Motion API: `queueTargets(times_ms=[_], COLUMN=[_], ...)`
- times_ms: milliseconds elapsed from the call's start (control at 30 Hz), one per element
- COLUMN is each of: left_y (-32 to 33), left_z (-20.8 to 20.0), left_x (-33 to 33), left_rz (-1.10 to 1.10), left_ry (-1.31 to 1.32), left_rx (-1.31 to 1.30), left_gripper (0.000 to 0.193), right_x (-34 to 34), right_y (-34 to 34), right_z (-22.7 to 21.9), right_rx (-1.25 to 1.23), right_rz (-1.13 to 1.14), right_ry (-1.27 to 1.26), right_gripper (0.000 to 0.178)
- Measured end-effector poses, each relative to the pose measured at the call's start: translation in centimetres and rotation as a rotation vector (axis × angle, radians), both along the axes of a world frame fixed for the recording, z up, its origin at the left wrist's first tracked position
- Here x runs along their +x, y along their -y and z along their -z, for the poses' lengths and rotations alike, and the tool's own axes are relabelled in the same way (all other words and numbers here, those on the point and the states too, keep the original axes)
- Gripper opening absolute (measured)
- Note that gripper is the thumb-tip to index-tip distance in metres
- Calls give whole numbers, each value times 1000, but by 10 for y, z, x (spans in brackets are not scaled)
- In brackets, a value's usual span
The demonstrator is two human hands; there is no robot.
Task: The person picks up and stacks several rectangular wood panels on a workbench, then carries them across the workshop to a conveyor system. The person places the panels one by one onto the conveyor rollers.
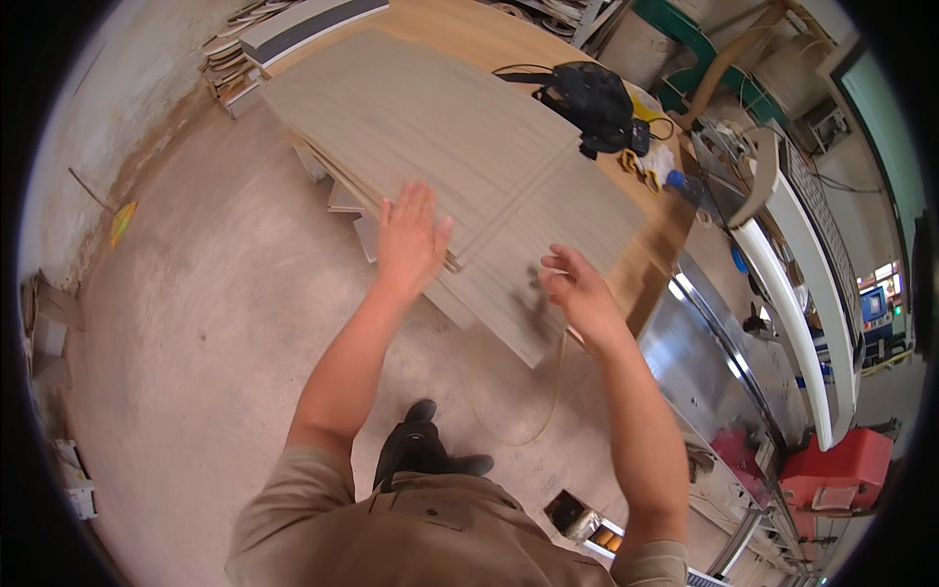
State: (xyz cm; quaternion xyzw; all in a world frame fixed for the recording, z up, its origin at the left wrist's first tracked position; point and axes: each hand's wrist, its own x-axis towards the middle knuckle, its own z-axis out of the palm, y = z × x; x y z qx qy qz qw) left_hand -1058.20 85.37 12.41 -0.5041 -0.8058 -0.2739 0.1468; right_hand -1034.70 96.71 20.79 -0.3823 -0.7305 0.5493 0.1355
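Wood-grain, grey-beige panels (421,108) lie stacked on a wooden-topped table, with a smaller panel (518,303) of the same finish at the near end. My left hand (411,240) is over the stack's near left edge, fingers stretched out; whether it touches the panel is hard to tell. Over the smaller panel's right side is my right hand (579,293), its fingers loosely bent and apart, a shadow below it. Nothing shows in either hand. From the smaller panel's right edge a thin pale strip (553,406) hangs in a loop toward the floor.
A black bag (592,103) rests on the table's (641,279) far right side, near yellow-handled scissors (641,171) and a blue-capped bottle (685,183). To the right stands a machine with a metal bed (699,333) and white curved guard (782,313). Board offcuts (230,68) lean by the left wall.
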Motion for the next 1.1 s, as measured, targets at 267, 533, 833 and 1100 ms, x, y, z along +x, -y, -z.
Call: queueTargets(times_ms=[267,533,833,1100], left_y=[20,25,12,-33], left_z=[-15,-37,20,7], left_x=[28,-37,-444,-343], left_rz=[155,356,-384,-472], left_ry=[55,563,341,331], left_rx=[17,-24,-301,-334], left_gripper=[56,47,70,55], right_x=[-107,-126,-144,-120], right_y=[7,5,16,4], right_z=[40,43,42,38], right_rx=[-433,-273,-264,-261], right_rz=[310,338,229,486], right_ry=[-41,112,135,27], right_gripper=[54,52,49,51])
